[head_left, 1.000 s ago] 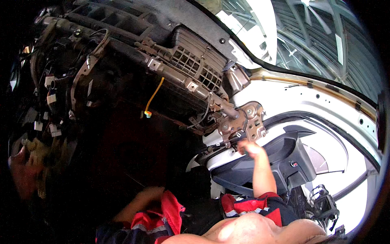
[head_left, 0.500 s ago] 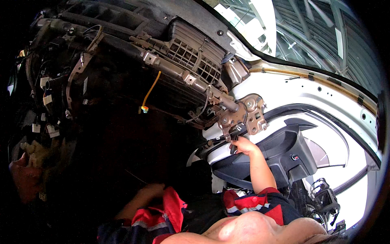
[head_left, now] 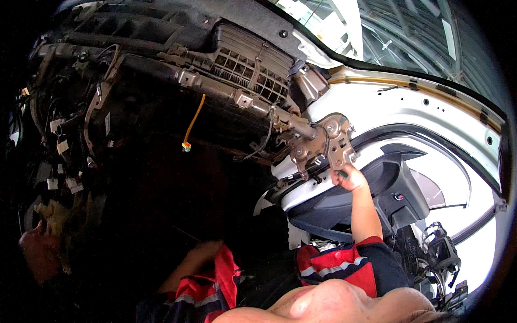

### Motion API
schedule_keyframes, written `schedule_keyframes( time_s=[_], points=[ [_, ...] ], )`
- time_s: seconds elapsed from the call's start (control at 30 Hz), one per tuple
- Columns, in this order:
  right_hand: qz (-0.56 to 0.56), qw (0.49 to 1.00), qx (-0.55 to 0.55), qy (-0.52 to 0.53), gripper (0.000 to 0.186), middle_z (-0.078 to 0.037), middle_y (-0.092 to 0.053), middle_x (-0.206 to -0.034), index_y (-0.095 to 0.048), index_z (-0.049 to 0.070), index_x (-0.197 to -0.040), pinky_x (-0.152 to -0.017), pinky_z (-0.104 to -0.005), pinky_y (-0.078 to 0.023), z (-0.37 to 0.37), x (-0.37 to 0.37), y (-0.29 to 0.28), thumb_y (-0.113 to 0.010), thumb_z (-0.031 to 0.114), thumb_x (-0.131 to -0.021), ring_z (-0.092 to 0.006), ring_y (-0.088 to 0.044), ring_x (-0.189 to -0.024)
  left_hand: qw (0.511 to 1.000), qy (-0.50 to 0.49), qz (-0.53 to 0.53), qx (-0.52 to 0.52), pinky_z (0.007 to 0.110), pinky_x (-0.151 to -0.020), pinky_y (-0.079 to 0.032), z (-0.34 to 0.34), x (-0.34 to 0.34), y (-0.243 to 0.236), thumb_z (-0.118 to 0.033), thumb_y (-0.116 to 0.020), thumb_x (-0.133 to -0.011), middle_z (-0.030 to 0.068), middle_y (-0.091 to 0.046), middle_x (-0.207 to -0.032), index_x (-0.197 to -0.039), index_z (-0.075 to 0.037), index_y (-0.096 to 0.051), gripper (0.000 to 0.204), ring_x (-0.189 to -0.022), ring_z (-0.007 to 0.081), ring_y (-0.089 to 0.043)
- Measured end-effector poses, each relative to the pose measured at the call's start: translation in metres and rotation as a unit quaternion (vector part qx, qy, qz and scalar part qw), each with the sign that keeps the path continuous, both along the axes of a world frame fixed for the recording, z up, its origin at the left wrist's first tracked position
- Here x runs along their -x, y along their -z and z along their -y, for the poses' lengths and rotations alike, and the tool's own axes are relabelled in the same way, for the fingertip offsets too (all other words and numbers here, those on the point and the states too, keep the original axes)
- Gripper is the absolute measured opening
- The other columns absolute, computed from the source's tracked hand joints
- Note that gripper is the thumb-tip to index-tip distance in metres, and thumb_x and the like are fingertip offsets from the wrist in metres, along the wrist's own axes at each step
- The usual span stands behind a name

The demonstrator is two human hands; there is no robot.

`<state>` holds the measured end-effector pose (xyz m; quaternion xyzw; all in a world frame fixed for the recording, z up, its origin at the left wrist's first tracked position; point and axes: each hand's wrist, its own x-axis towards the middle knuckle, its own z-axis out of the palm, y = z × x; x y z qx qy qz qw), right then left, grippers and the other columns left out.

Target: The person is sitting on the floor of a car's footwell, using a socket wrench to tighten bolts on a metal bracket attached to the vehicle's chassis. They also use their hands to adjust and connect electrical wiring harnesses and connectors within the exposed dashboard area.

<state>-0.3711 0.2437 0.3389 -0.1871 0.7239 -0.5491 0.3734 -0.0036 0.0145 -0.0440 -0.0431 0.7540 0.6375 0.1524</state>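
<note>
My right hand (head_left: pixel 350 178) is raised to the lower end of a brown metal bracket (head_left: pixel 335 141). Its thumb and fingers are bent together by the bracket's lower edge; whatever lies between them is too small to make out. This bracket sits at the end of a long brown cross beam (head_left: pixel 215 89), in front of a white door frame. A thin cable hangs at the bracket. My left forearm (head_left: pixel 188 264) reaches into deep shadow, and the hand on it cannot be made out.
A dark door panel (head_left: pixel 344 204) stands beyond my right arm. A yellow cable (head_left: pixel 195 124) with a connector dangles below the beam. Loose wiring connectors (head_left: pixel 63 146) hang at the left. Another hand (head_left: pixel 39 250) shows dimly at the far left, its arm hidden.
My right hand has moved up and right, from under the bracket's left part to its lower right end. The view has shifted slightly. At the far left, the dim hand appears lower.
</note>
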Motion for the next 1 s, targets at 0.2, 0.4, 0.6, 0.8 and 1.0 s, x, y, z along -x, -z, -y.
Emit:
schedule_keyframes(
  time_s=[0.2,0.4,0.6,0.8,1.0],
  points=[
    [-0.121,0.988,-0.064,-0.072,0.036,-0.016,-0.063,-0.099,-0.048,-0.004,-0.117,-0.069,-0.0355,-0.051,0.001,-0.012,0.056,-0.058,0.012,-0.086,-0.0251,-0.062,-0.078,0.999,0.004,-0.015,-0.027,0.043,-0.093,-0.044,0.001,0.013,-0.002,-0.040,-0.047,-0.088,0.0220,-0.058,-0.120,-0.119,-0.001,-0.056,0.051,-0.111,0.0378,-0.055],
    [-0.002,0.964,0.238,0.121,0.062,-0.014,-0.063,-0.084,-0.051,0.001,-0.114,-0.067,-0.0361,-0.048,0.001,-0.038,0.021,-0.045,0.058,-0.090,-0.0237,-0.061,-0.073,0.998,-0.034,-0.035,-0.049,0.041,-0.096,-0.042,0.009,-0.007,-0.002,-0.036,-0.044,-0.091,0.0216,-0.056,-0.122,-0.123,-0.001,-0.054,0.048,-0.114,0.0375,-0.053],
    [0.047,0.997,0.035,0.056,0.046,-0.011,-0.061,-0.095,-0.054,0.014,-0.104,-0.077,-0.0403,-0.046,-0.007,-0.036,0.059,-0.044,0.057,-0.090,-0.0262,-0.059,-0.084,0.990,-0.067,-0.100,-0.076,0.040,-0.099,-0.040,0.005,-0.019,0.002,-0.031,-0.040,-0.094,0.0213,-0.055,-0.124,-0.126,-0.002,-0.051,0.045,-0.116,0.0372,-0.052],
    [0.072,0.970,0.182,0.148,0.062,-0.012,-0.058,-0.088,-0.054,0.000,-0.104,-0.077,-0.0383,-0.044,-0.013,-0.020,0.038,-0.039,0.059,-0.093,-0.0233,-0.053,-0.080,0.985,-0.093,0.120,-0.087,0.039,-0.100,-0.040,0.010,-0.015,-0.065,-0.025,-0.040,-0.094,0.0221,-0.052,-0.128,-0.130,-0.002,-0.047,0.044,-0.117,0.0375,-0.051],
    [0.014,0.999,0.007,0.050,0.052,-0.012,-0.060,-0.090,-0.057,0.008,-0.107,-0.078,-0.0371,-0.044,-0.006,-0.024,0.074,-0.041,0.055,-0.093,-0.0249,-0.057,-0.085,0.984,0.029,-0.121,0.131,0.042,-0.097,-0.042,0.019,-0.015,-0.037,-0.025,-0.038,-0.094,0.0243,-0.054,-0.123,-0.119,-0.001,-0.053,0.038,-0.113,0.0381,-0.053]
  ],
)
